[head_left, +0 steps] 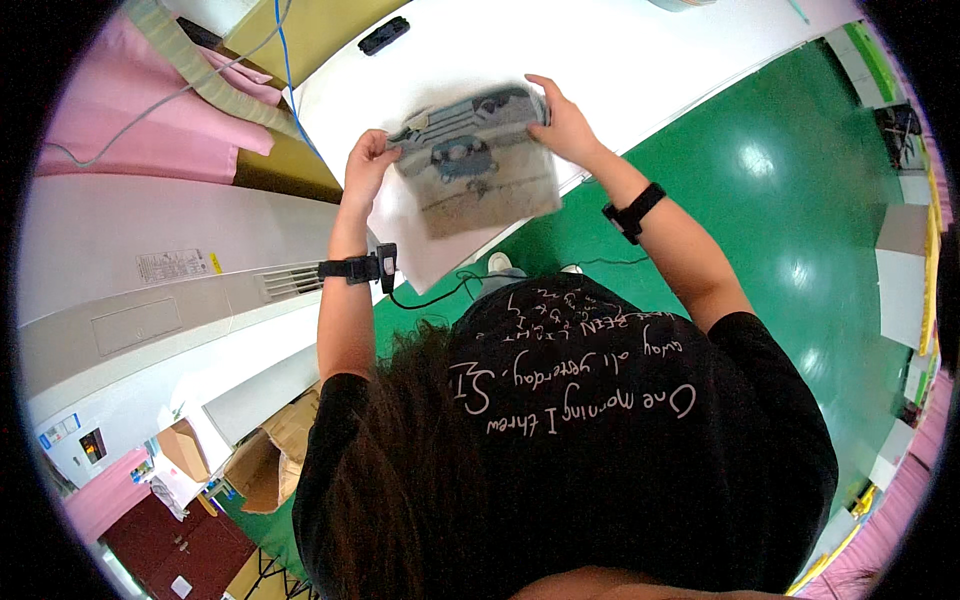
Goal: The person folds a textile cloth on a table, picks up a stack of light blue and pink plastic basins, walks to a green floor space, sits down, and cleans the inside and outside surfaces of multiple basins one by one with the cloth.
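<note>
A white table point(450, 62) stood over a green floor point(740, 170). Through my feed I saw the left hand point(368, 168) pinching the far left corner of a printed grey-beige piece point(480, 185), the right hand point(568, 128) gripping its right side between thumb and spread fingers, over the table's near edge.

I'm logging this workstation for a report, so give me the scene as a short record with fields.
Left hand: gripping the upper left corner of a printed sheet, apparently cloth
Right hand: gripping the sheet's upper right side
Sheet: grey-beige, blurred; contact with the table unclear
Table: white
Far on table: small dark object, kind unclear
Wrists: black band on each
Floor: green
</note>
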`<state>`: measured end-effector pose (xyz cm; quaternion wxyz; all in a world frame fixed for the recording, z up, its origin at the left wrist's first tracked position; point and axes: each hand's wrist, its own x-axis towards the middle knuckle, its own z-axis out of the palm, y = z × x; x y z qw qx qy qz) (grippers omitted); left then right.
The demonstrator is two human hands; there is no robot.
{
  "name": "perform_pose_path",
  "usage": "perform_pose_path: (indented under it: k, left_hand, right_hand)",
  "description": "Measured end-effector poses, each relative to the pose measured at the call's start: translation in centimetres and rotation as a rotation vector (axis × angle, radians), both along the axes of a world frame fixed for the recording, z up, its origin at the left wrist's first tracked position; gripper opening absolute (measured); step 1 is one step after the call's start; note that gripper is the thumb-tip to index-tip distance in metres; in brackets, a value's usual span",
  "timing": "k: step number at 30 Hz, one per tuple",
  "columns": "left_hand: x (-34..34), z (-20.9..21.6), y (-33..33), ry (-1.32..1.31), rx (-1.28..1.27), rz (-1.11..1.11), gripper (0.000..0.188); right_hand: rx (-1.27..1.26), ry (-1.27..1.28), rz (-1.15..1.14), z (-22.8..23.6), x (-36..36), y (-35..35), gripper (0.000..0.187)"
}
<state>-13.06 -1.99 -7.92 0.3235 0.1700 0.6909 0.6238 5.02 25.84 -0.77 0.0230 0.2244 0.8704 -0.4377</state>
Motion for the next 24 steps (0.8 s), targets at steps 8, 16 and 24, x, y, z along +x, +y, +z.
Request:
perform_pose_path:
  k: [8, 16, 24]
  left_hand:
    - [4.3, 1.7, -1.7, 0.639, -0.274, -0.714, 0.024]
    - [6.1, 2.1, -0.4, 0.596, -0.206, -0.516, 0.017]
    - [11.6, -0.9, 6.2, 1.115, -0.472, -0.582, 0.054]
  right_hand:
    - [0.306, 0.34, 0.406, -2.7, 6.0, 1.6, 0.034]
    - [0.279, 0.336, 0.225, -2.3, 11.9, 0.8, 0.034]
    - [0.279, 0.315, 0.187, -2.9, 8.4, -0.9, 0.055]
